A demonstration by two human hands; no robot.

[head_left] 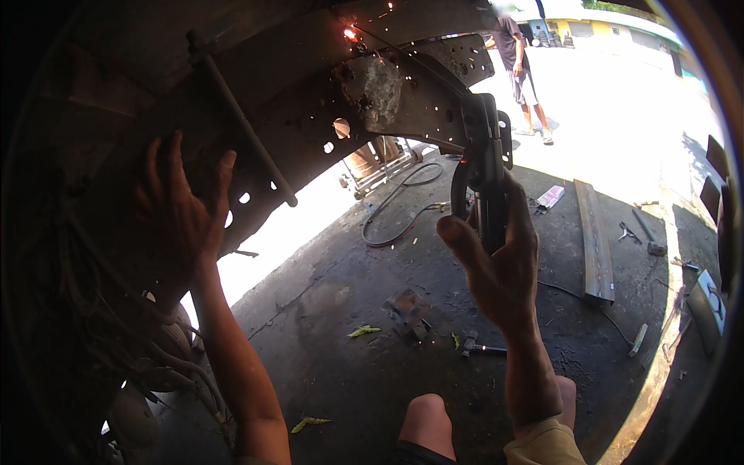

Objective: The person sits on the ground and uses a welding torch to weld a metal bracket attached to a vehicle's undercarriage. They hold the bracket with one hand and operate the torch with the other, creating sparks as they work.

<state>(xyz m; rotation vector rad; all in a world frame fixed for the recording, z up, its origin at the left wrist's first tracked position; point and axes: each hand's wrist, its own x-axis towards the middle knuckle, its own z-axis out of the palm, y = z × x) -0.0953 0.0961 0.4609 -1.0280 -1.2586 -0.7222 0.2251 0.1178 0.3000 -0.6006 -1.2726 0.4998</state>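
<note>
Broad floor (349, 387) below frame edge (304, 157)

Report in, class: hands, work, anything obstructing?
Left hand open, spread near dark metalwork. Right hand gripping black electrode holder. Glowing spot on metalwork, sparks flying. Possible obstruction: metal bar beside left hand.

An open-sided metal-repair workshop.
Sparks (349, 34) glow on a perforated steel frame (384, 97); a hammer (471, 344) and a looped hose (380, 244) lie on the stained floor (356, 387) (bright sunlight floods its far edge).
</note>
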